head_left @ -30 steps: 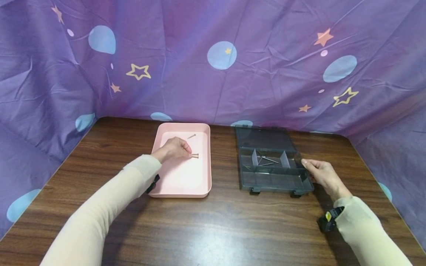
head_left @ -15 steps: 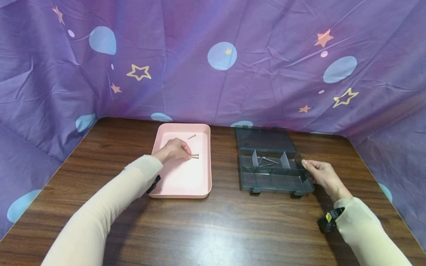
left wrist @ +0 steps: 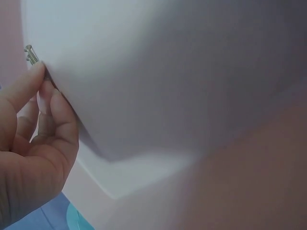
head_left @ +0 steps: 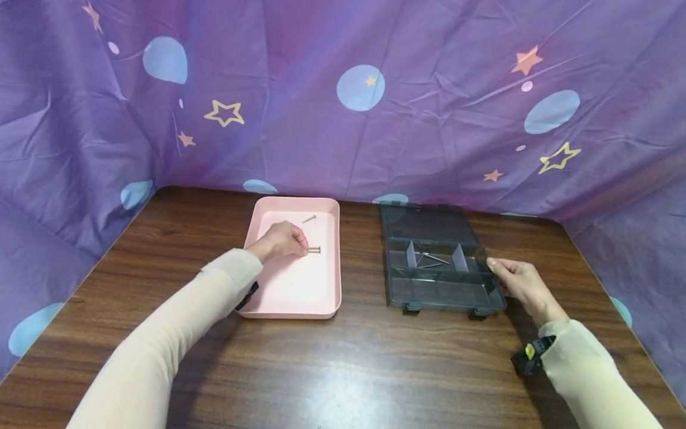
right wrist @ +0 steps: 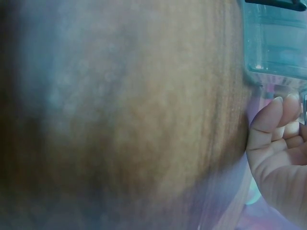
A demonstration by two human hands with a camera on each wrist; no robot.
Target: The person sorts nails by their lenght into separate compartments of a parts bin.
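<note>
Brass-coloured and short, the screw (head_left: 314, 249) is lying on the floor of the pink tray (head_left: 293, 308), toward its right wall, and the left hand (head_left: 280, 241) is closing on it: the fingers (left wrist: 53, 108) are curling in and pinching its near end, while the head is sticking out past the fingertips in the left wrist view. It looks as though the screw is being lifted or is just about to be; I cannot tell whether it has left the tray floor.

As for progress, some slender metal pieces (head_left: 433, 260) are already lying in the middle back compartment of the grey organiser box (head_left: 445, 297), so I judge part of the sorting to be done. One more screw (head_left: 308, 219) is waiting near the tray's far end, so at least two pieces are remaining on the pink side.

The box is sitting open, just right of the tray, with its smoky lid (head_left: 426, 222) folded flat behind it and two pale dividers standing upright. The right hand (head_left: 518, 282) is resting against the box's right edge, with the fingers loosely bent and touching the wall, seemingly steadying it; whether they are truly gripping, I cannot tell.

Both things are lying on a dark wooden table (head_left: 343, 369), and a purple cloth (head_left: 429, 131) with stars and pale blue dots is hanging behind.
</note>
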